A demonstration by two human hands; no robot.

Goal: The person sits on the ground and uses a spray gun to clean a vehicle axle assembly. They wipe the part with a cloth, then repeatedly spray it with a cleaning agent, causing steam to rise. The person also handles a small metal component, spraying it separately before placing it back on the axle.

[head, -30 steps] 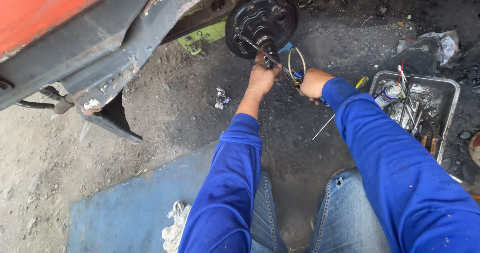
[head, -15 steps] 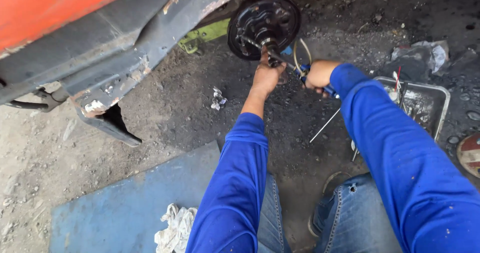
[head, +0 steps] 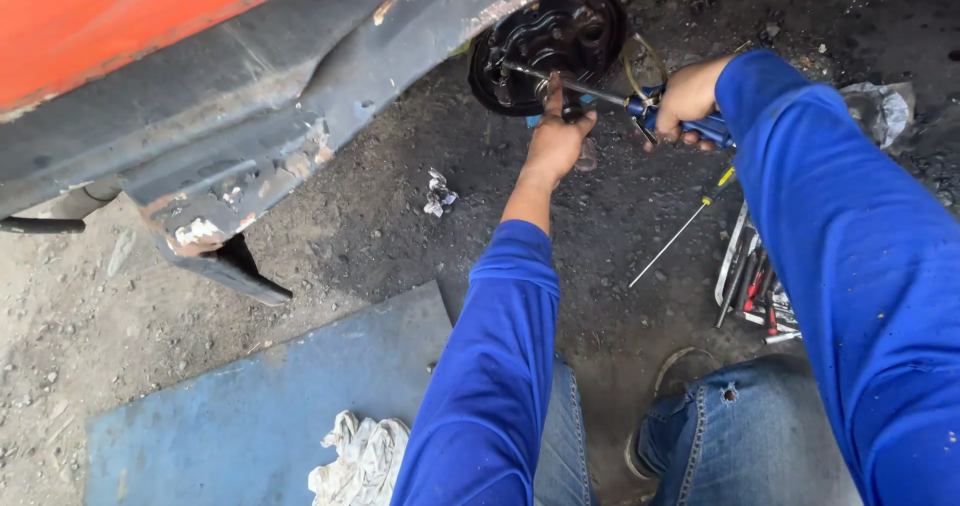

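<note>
Car repair yard, brake drum (head: 548, 41), tools (head: 752, 286)

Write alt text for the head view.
A person in blue sleeves works a long metal tool against a black brake backing plate under a red vehicle. The left hand steadies the shaft, the right hand grips its blue handle. A screwdriver lies on the ground.

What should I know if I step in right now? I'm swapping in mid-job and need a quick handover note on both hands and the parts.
Left hand: at the lower edge of the brake backing plate, fingers around a small part on the tool's shaft.
Right hand: gripping the blue-handled tool, shaft reaching into the plate.
Nearby: yellow-handled screwdriver on the ground, loose tools by the right knee, white rag on the blue mat.
Done: drum off, plate exposed.
Left: whatever the tool is engaging; too small to tell.
</note>
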